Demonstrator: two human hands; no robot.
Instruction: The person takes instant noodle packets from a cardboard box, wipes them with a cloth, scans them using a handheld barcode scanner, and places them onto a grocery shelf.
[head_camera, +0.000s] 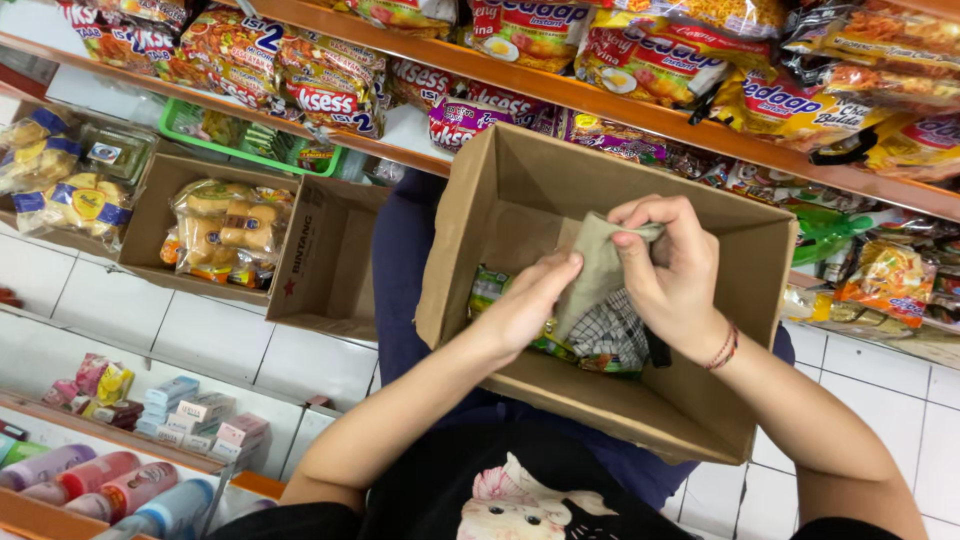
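Your right hand (675, 270) pinches the top of a tan paper flap (598, 268) at the middle of the frame, inside the cardboard box (520, 170) on your lap. Your left hand (525, 305) presses its thumb against the flap's lower edge. Keep both grips close together and peel slowly, so the packets (610, 340) beneath stay put.

Khaki cloth (597, 265); brown cardboard box (700, 400); green-yellow packets (490, 285); white floor tiles (200, 335).

A small grocery shop: noodle packets (330, 85) are crowding wooden shelves (600, 100) above the hands (600, 285), bread (225, 235) sitting boxed to their left.
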